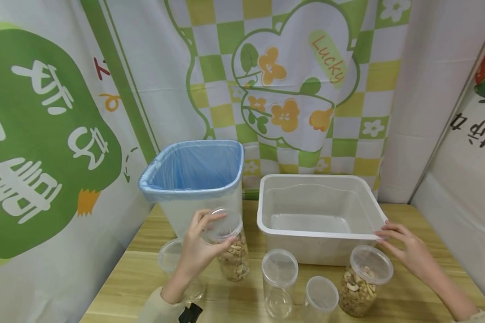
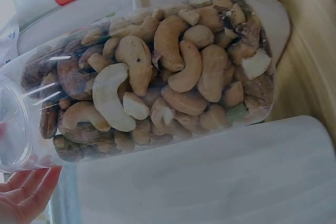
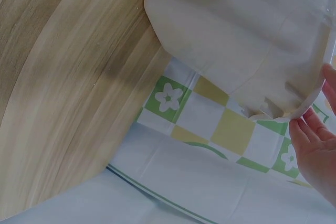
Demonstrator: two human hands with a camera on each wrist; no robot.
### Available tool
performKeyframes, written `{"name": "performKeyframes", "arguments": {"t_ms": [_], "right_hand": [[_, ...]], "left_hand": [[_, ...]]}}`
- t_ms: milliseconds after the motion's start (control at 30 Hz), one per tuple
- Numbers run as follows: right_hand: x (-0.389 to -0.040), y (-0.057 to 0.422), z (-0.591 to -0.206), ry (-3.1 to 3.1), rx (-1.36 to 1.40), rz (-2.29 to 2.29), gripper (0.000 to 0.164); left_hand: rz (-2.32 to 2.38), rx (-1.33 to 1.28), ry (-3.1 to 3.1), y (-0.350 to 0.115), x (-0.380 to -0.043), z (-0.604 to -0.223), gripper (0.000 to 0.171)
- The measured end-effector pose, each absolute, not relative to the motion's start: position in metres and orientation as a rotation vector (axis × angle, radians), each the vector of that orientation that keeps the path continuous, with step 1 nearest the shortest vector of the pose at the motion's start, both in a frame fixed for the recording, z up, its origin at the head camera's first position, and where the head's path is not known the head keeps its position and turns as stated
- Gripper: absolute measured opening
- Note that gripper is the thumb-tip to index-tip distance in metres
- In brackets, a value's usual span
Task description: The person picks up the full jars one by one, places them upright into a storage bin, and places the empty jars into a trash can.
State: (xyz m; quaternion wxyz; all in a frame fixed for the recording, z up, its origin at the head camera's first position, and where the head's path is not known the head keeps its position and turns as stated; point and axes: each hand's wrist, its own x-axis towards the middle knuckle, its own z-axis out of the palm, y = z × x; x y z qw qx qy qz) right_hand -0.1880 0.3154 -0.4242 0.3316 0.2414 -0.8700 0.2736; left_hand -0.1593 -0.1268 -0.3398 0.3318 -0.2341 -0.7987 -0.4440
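The left hand [image 1: 200,246] grasps a nut jar [image 1: 235,260] at its lid [image 1: 225,223], thumb on one side and fingers on the other. The nut jar is in front of the white bin [image 1: 196,210], above the worktop [image 1: 125,273]; base contact cannot be determined. Its long axis is approximately vertical, lid end upward, base downward.

The right hand [image 1: 408,251] pinches the rim of the white basin [image 1: 311,249] at the near right corner. The white basin is on the far part of the worktop, opening upward, long axis running left to right.

The nut jar is a smooth, clear cylinder with a translucent round lid. Its contents include curved pale cashews [image 2: 184,66] and darker brown pieces. The white basin is rectangular and opaque, with rounded corners and an outturned rim. The white bin carries a thin, wrinkled blue liner [image 1: 186,168] folded over its rim. The worktop has a light wood grain.

Nearer the camera are two clear jars [image 1: 279,287], a shorter lidded container [image 1: 321,294] and a second jar of nuts [image 1: 359,287].

The checked backdrop [image 1: 299,80] reads "Lucky"; the left panel [image 1: 44,143] bears white Chinese characters on green.
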Motion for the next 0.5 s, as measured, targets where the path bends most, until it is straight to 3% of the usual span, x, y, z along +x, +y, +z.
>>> {"name": "performKeyframes", "arguments": {"t_ms": [233,500], "right_hand": [[-0.188,0.314,-0.424,-2.263,0.643,0.723,0.018],[-0.187,0.315,-0.424,-2.262,0.643,0.728,0.019]], "left_hand": [[-1.118,-0.637,-2.112,-0.128,-0.180,-0.334,0.052],[-1.130,-0.697,-2.065,-0.122,-0.193,-0.297,0.048]]}}
